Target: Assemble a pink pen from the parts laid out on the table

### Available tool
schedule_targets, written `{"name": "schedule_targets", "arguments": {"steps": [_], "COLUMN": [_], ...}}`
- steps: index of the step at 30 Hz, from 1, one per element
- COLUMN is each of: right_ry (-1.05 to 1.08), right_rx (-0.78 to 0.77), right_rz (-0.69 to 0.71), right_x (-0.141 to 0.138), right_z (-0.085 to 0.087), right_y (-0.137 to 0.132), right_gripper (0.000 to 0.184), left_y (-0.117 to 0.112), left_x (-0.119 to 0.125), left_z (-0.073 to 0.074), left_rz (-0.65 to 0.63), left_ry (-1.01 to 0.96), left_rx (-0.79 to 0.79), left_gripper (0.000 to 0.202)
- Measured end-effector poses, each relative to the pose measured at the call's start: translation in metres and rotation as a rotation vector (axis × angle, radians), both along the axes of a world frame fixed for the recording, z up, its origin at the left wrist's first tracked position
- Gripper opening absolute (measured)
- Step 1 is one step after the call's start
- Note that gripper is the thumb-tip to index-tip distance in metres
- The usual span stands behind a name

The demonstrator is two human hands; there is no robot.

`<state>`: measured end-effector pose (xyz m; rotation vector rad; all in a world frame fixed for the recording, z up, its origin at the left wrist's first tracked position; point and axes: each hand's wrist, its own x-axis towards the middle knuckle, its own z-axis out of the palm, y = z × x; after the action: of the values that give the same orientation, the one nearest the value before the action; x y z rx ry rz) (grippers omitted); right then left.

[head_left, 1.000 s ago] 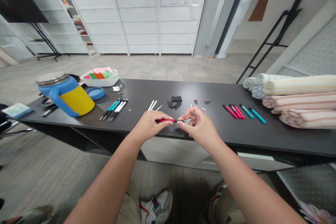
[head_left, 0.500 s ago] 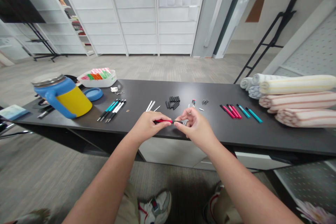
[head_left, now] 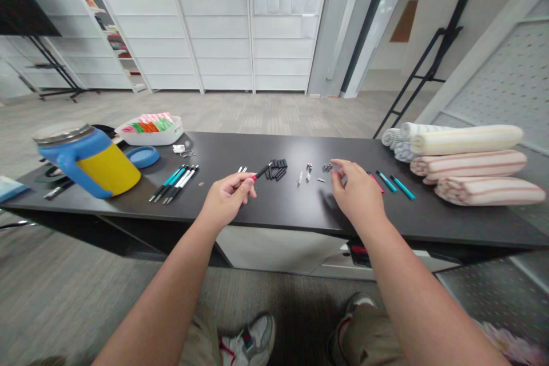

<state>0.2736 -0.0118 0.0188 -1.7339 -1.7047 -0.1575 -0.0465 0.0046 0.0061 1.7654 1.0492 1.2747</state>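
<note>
My left hand [head_left: 231, 194] is closed round a pen [head_left: 263, 170] with a black front part that points up and to the right. Only a trace of its red barrel shows between the fingers. My right hand [head_left: 358, 189] hovers over the desk with thumb and fingers apart, close to a small pile of metal pen tips [head_left: 327, 167]. Between the hands lie black grips [head_left: 278, 168] in a cluster and a few small white and clear pen parts [head_left: 308, 174]. Thin white refills [head_left: 242, 169] are partly hidden behind my left hand.
Assembled pens [head_left: 174, 183] lie in a row at left, near a blue and yellow mug [head_left: 100, 163], its blue lid [head_left: 143, 156] and a white basket [head_left: 171, 132]. At right are teal barrels [head_left: 403, 187], a red barrel [head_left: 376, 181] and rolled towels [head_left: 472, 163].
My right hand has let go of the pen and moved right to the metal tips. The left hand keeps the pen, now tilted upward. A small white part now lies among the clear parts.
</note>
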Motion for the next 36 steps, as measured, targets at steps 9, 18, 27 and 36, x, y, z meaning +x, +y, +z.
{"name": "schedule_targets", "arguments": {"steps": [9,18,27,36], "right_ry": [-0.258,-0.221,-0.199,0.013], "right_rx": [-0.278,-0.270,-0.260,-0.107], "right_rz": [-0.166,-0.168,-0.118,-0.104], "right_x": [0.012,0.009,0.019,0.021], "right_z": [-0.016,-0.013,-0.019,-0.018], "right_y": [0.016,0.015,0.023,0.015], "right_gripper": [0.046,0.035,0.020,0.016], "left_y": [0.002,0.004,0.007,0.008], "left_x": [0.003,0.003,0.001,0.003], "left_z": [0.005,0.003,0.002,0.004], "left_rz": [-0.025,-0.036,-0.020,-0.001], "left_ry": [-0.310,-0.318,-0.390,-0.548], "left_rx": [-0.142,-0.144,-0.146,-0.164], "left_gripper": [0.038,0.035,0.034,0.038]}}
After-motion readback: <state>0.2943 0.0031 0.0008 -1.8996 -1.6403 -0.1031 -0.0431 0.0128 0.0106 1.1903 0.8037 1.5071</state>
